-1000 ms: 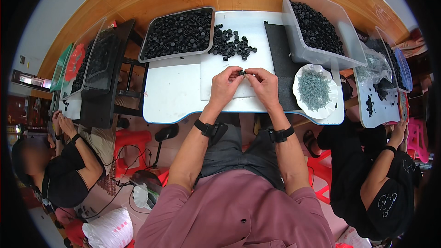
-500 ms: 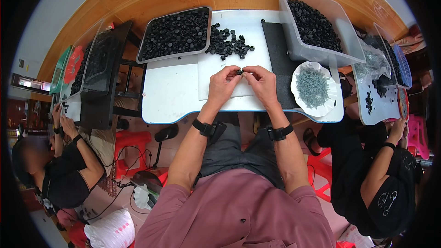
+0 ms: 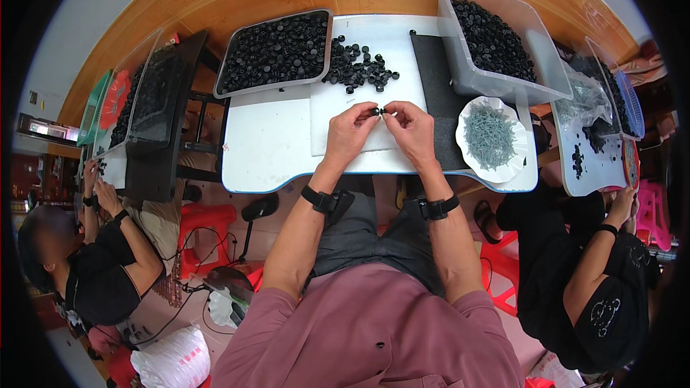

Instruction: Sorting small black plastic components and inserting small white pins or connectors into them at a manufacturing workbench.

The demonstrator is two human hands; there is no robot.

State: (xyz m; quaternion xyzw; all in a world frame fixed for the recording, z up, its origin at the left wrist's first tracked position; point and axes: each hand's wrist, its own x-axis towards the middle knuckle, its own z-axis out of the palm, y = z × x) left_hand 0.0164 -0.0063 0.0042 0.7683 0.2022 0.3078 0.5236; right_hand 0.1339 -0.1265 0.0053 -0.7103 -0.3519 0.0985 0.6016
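My left hand (image 3: pixel 350 131) and my right hand (image 3: pixel 411 129) meet over the white table (image 3: pixel 266 154), fingertips pinched together on a small black cap (image 3: pixel 378 111). Just beyond them lies a loose pile of black caps (image 3: pixel 359 68) on a white sheet (image 3: pixel 338 104). A grey tray full of black caps (image 3: pixel 277 50) stands at the back left. At the right a clear bin of black caps (image 3: pixel 496 36) sits behind a white paper plate of small grey screws (image 3: pixel 492 136).
A black mat (image 3: pixel 437 79) lies under the bin and plate. A person in black sits at lower left by another table with clear bins (image 3: pixel 136 100). Another person in black sits at the right by a table with caps (image 3: pixel 586 147). Red stools stand below.
Both hands stay pinched together at the same spot. The whole view has shifted slightly as my head moved.
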